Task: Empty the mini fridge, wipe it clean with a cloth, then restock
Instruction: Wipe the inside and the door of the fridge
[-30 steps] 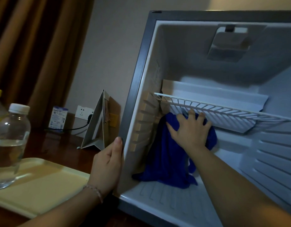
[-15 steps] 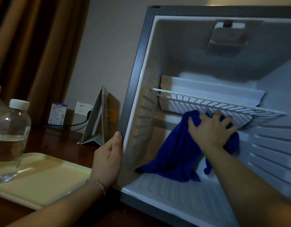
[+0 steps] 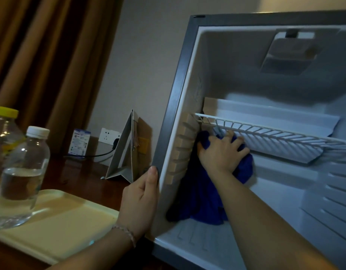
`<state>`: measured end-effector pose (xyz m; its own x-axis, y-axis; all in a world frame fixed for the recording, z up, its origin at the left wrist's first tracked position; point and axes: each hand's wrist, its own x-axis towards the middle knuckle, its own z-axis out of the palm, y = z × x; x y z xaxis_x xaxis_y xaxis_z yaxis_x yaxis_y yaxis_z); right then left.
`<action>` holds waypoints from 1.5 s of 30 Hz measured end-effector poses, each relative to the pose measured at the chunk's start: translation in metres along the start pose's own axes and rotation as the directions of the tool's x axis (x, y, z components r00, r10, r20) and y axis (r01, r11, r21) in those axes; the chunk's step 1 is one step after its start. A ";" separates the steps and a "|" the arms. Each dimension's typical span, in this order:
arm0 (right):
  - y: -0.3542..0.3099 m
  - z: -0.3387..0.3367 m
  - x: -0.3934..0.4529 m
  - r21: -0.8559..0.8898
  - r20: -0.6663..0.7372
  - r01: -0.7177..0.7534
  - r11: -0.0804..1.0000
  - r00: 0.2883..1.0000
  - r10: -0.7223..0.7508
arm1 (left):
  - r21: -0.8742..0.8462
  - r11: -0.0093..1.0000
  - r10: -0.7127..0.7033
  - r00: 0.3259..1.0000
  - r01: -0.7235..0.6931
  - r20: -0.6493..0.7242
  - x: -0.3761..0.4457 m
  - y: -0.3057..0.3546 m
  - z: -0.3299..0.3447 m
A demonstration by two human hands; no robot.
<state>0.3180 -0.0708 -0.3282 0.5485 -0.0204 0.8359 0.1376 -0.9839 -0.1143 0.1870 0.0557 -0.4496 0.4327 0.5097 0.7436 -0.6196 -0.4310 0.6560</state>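
Observation:
The open mini fridge [image 3: 176, 98] fills the right of the view, its white inside bare except for a wire shelf [image 3: 275, 133]. My right hand [image 3: 221, 152] presses a blue cloth [image 3: 203, 195] against the back wall just under the shelf, near the left inner wall. The cloth hangs down to the fridge floor. My left hand [image 3: 141, 197] grips the dark left edge of the fridge frame, thumb on the front.
A cream tray [image 3: 67, 223] at lower left carries a clear water bottle [image 3: 22, 176] with a white cap and a yellow-capped bottle [image 3: 2, 129] behind it. A folded card stand [image 3: 127, 149], a small box [image 3: 79, 142] and a wall socket [image 3: 109, 135] sit on the dark wood table. Brown curtains hang behind.
My right hand has swept the blue cloth from the middle of the back wall back to the left, under the shelf's left end. My left hand has stayed on the frame.

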 end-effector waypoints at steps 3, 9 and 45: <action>0.006 -0.004 0.001 -0.016 0.019 0.044 0.999 0.999 -0.044 | 0.008 1.000 0.009 1.000 -0.009 -0.009 -0.001 0.002 -0.002; 0.044 -0.010 -0.003 -0.053 -0.014 0.083 0.995 0.996 -0.084 | -0.008 1.000 -0.006 0.999 0.006 0.032 -0.002 0.003 -0.005; 0.086 -0.008 -0.003 -0.091 -0.158 0.166 0.982 0.971 -0.179 | 0.004 0.999 -0.033 0.999 0.033 0.034 -0.001 -0.001 -0.005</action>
<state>0.3215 -0.1573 -0.3358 0.3777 0.1283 0.9170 0.1515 -0.9856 0.0754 0.1838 0.0591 -0.4512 0.4748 0.4979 0.7257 -0.6024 -0.4173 0.6804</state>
